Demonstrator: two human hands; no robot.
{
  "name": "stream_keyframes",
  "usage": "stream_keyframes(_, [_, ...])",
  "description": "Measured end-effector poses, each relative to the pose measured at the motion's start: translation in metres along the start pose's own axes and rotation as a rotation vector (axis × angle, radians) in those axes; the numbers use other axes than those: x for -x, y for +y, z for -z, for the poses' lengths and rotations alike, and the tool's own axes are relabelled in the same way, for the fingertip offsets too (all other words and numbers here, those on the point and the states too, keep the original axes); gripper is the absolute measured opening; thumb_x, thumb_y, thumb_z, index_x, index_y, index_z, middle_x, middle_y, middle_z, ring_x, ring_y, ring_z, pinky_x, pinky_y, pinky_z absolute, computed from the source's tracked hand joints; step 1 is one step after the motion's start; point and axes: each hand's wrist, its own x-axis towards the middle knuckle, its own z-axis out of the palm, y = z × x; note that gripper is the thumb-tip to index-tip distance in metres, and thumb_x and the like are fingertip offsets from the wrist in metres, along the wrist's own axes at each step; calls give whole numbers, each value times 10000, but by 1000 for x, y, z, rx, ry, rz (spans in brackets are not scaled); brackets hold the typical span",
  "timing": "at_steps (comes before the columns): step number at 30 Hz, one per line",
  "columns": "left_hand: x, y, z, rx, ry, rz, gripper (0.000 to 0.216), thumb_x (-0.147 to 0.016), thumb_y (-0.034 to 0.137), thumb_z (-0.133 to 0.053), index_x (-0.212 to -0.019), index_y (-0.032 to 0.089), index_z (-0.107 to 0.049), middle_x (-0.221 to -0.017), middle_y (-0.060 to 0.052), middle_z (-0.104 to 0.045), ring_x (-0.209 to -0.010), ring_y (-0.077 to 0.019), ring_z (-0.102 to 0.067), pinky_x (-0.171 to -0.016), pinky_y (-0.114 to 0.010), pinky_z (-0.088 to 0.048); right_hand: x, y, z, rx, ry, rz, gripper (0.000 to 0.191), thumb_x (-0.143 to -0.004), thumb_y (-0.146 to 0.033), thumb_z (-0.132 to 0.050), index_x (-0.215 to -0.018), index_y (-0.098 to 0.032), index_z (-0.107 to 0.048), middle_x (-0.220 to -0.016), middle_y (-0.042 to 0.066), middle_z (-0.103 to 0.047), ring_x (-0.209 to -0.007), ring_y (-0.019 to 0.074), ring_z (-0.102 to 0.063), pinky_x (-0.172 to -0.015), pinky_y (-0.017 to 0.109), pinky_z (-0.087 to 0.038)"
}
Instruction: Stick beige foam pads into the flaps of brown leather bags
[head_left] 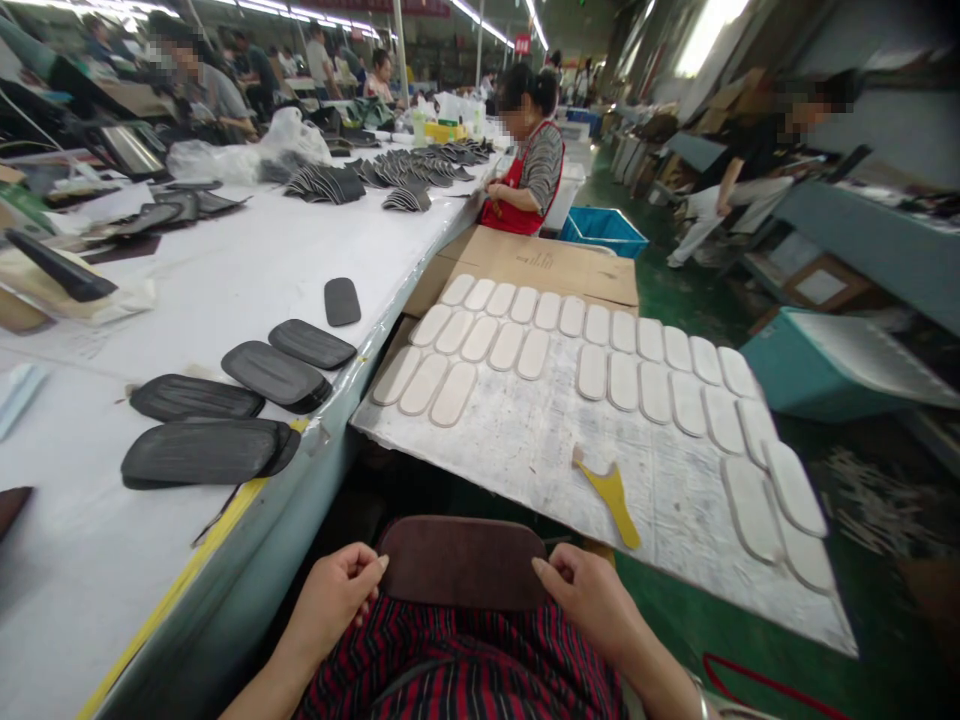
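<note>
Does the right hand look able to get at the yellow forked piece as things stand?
Probably yes, if it lets go first: the right hand grips one end of the dark brown panel. The yellow forked piece lies uncovered on the board just ahead, with nothing visible in between.

Table (247, 260) at L, board (525, 430) at R. Panel stacks (199, 452) on table nr its R edge. Pads (547, 311) in rows on board, mostly far side + R; forked tool (616, 508) on nr part. Single panel (461, 562) btwn L hand (341, 585) + R hand (581, 590), above lap (457, 650). Behind board: cardboard (555, 265), then co-worker (517, 212) beside table; tub (632, 240) to R, prob. on floor (667, 305).
</note>
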Motion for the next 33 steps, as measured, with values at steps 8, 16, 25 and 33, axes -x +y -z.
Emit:
stream_keyframes(8, [-1,-2,1,-27,-16,19,381,-706,543,-538,-626,171,-510,-482,43,-509,-402,-96,-453,-402,-198,-387,0,13,-3,-193,-44,-60,339,-826,-401,-452,-587,-168,-517,-519,-27,-504,-502,98,-447,-490,215,-294])
stream_keyframes(16, [0,-1,0,-18,-10,32,392,-687,560,-560,-632,175,-517,-483,46,-499,-422,-104,-456,-409,-201,-388,1,21,-10,-348,-62,-101,319,-832,-411,-450,-620,-177,-496,-465,-53,-441,-409,80,-430,-418,193,-288])
stream_keyframes(25, [1,-2,-3,-29,23,1,380,-703,551,-543,-657,174,-528,-494,45,-508,-428,-106,-467,-419,-205,-397,0,20,-14,-378,-62,-111,351,-841,-432,-429,-604,-179,-481,-435,-49,-453,-363,79,-433,-390,191,-294])
stream_keyframes(33, [7,28,10,-673,124,-394,272,-763,454,-501,-805,188,-545,-674,-8,-575,-654,-194,-577,-655,-337,-474,4,15,-9,-222,-4,-58,368,-831,-446,-445,-587,-179,-515,-412,-37,-480,-367,87,-454,-429,201,-311])
